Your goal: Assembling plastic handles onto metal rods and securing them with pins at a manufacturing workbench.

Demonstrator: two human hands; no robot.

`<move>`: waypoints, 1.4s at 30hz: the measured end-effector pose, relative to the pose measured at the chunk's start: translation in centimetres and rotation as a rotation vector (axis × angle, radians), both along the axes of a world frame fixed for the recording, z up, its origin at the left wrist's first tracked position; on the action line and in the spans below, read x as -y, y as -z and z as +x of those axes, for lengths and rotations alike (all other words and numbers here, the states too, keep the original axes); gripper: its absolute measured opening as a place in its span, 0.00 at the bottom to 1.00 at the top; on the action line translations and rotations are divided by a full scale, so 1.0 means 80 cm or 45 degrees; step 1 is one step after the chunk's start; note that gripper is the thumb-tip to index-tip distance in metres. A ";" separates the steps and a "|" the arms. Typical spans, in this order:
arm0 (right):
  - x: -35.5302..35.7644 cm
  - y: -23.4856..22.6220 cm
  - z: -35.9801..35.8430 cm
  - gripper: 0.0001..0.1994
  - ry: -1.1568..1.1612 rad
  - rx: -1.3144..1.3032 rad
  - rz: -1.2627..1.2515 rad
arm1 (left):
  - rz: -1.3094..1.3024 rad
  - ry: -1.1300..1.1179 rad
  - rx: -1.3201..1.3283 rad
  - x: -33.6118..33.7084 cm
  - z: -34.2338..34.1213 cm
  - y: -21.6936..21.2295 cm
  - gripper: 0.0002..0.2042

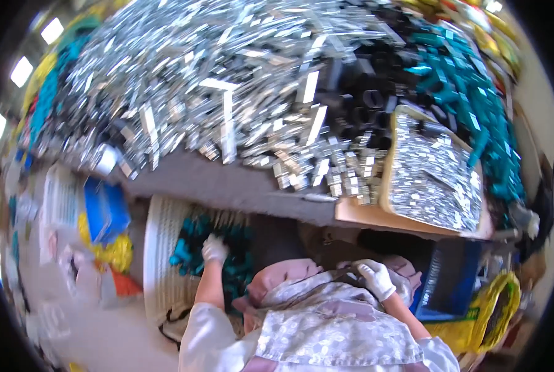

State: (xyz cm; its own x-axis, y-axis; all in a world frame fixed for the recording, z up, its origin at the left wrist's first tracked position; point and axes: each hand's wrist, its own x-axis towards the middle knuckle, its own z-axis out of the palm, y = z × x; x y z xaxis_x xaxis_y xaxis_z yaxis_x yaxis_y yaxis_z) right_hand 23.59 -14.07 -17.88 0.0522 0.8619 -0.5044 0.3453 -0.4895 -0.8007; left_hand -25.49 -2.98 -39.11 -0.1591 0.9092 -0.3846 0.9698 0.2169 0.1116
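Note:
My left hand [214, 249], in a white glove, reaches down into a white plastic basket [155, 248] at my left. Its fingers look curled in among teal pieces [193, 245] there; motion blur hides what they hold, if anything. My right hand [376, 280], gloved as well, rests on the patterned grey apron [345, 332] over my lap. Its fingers lie stretched out on the cloth, beside a dark patch whose nature I cannot make out.
A big heap of shiny metal strips [227, 80] covers the grey worktable [227, 186]. Black pieces [357, 93] and teal pieces [463, 80] lie right of it. A tray of small metal parts [435, 173] sits at the table's edge. Below are a blue box [447, 279] and yellow sack [500, 310].

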 end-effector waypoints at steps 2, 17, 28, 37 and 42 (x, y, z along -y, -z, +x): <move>0.002 0.014 0.000 0.14 -0.059 -0.049 0.081 | -0.021 0.126 -0.203 0.021 -0.053 0.021 0.14; -0.138 -0.352 0.123 0.12 -0.672 0.629 0.959 | -0.160 0.650 0.661 -0.083 -0.003 -0.266 0.15; -0.278 -0.306 0.318 0.10 0.279 1.690 1.040 | 0.190 1.679 0.570 -0.123 0.252 -0.650 0.15; -0.267 -0.309 0.312 0.24 0.355 1.606 0.691 | 0.247 1.956 0.568 -0.260 0.403 -0.673 0.14; -0.287 -0.308 0.285 0.33 0.302 1.599 0.344 | 0.699 1.640 0.626 -0.339 0.415 -0.686 0.14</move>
State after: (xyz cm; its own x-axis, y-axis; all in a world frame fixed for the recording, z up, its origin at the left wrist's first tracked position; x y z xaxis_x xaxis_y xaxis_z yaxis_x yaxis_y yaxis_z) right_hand 46.38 8.87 6.74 0.5221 0.8324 0.1859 0.8523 -0.5171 -0.0788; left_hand 7.71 24.11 15.80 0.8905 0.3662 0.2701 0.2990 -0.9184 0.2591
